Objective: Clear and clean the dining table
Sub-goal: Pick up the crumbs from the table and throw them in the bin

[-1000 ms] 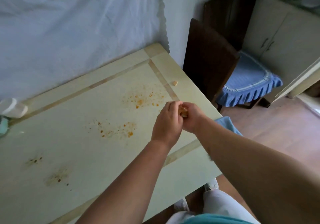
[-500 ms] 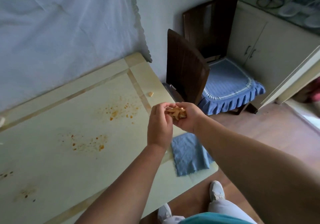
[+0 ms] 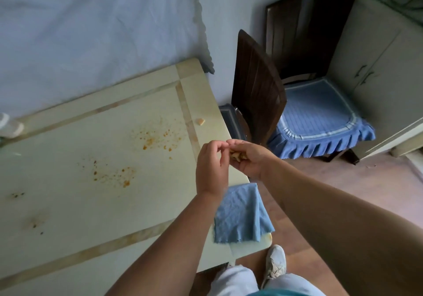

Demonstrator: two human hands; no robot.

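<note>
The pale green dining table point(image 3: 68, 204) carries orange sauce spatter point(image 3: 155, 138), a second spatter patch point(image 3: 109, 174) and darker spots point(image 3: 18, 195) at the left. One tan food scrap point(image 3: 201, 121) lies near the right edge. Over that edge, my right hand point(image 3: 250, 158) cups a small pile of tan food scraps point(image 3: 238, 155). My left hand point(image 3: 211, 168) is beside it, fingertips curled towards the scraps and touching the right hand. A blue cloth point(image 3: 240, 217) lies on the table's near right corner, partly under my left forearm.
A dark wooden chair point(image 3: 256, 89) stands just off the table's right edge. Behind it is a second chair with a blue frilled cushion point(image 3: 320, 121), against cream cabinets point(image 3: 389, 66). A white object point(image 3: 10, 126) sits at the table's far left. My shoe point(image 3: 274, 263) is on the wooden floor.
Both hands have lifted together from the table edge with the scraps in the right palm. The view has shifted, and the blue cloth has come fully into sight.
</note>
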